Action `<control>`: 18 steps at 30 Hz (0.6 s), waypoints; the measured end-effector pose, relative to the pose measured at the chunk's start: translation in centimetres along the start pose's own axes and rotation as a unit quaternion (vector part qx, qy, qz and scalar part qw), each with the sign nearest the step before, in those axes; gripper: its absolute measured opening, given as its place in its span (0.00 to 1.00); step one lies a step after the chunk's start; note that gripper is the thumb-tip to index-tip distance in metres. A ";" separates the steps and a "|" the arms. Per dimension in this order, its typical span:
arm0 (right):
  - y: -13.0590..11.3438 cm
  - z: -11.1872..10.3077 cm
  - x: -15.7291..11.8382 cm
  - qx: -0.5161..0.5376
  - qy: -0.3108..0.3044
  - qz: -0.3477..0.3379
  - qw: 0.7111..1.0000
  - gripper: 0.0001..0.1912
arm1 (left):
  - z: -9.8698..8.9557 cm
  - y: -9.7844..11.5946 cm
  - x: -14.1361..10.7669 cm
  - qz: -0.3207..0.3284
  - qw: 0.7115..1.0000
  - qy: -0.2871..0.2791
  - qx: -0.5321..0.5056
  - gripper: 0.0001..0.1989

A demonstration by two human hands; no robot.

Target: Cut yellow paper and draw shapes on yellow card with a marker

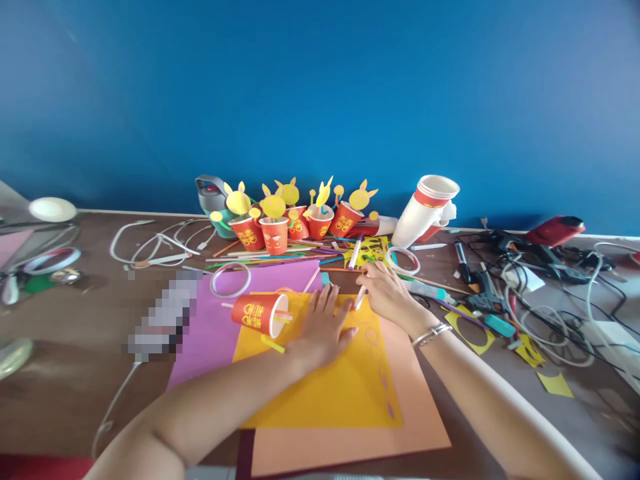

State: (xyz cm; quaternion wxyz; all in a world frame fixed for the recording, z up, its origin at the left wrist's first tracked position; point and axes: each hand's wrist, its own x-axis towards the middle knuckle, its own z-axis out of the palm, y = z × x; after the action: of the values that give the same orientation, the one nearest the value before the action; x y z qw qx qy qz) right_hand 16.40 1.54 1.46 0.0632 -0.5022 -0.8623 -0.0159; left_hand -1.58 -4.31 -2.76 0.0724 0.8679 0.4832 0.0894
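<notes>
Reference: the yellow paper sheet [320, 400]. At its upper left, a red paper cup [253, 315] lies on its side, mouth facing right. Over its upper middle, my left hand [323, 333] rests palm down, fingers spread, gripping nothing visible. Near its upper right corner, the white pen [361, 295] slants from upper right to lower left, lower end towards my left hand; contact unconfirmed. Purple outlines [373, 335] line its right margin. Beside that corner, my right hand [387, 293] grips the pen's upper end.
</notes>
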 end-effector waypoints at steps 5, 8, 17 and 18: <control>0.4 0.8 -0.1 -0.058 0.046 -0.023 0.997 0.09 | -0.1 -0.5 0.2 0.013 1.000 0.024 -0.006 0.25; 0.9 1.0 0.1 -0.060 0.078 -0.041 0.994 0.08 | -0.1 -1.0 0.4 0.022 0.999 0.023 -0.012 0.25; 3.7 0.2 -1.4 0.355 0.368 0.150 0.846 0.06 | -0.1 -2.9 1.9 0.039 0.999 0.004 -0.015 0.26; 4.1 0.0 -1.6 0.421 0.387 0.187 0.799 0.08 | -0.1 -3.4 2.3 0.043 0.999 0.006 -0.015 0.26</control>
State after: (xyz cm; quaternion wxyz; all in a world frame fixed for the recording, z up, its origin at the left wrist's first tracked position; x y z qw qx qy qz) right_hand 20.69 2.18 1.10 0.5988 -0.5293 -0.5771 0.1679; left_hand -3.25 -0.54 -3.16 0.0784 0.8862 0.4445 0.1045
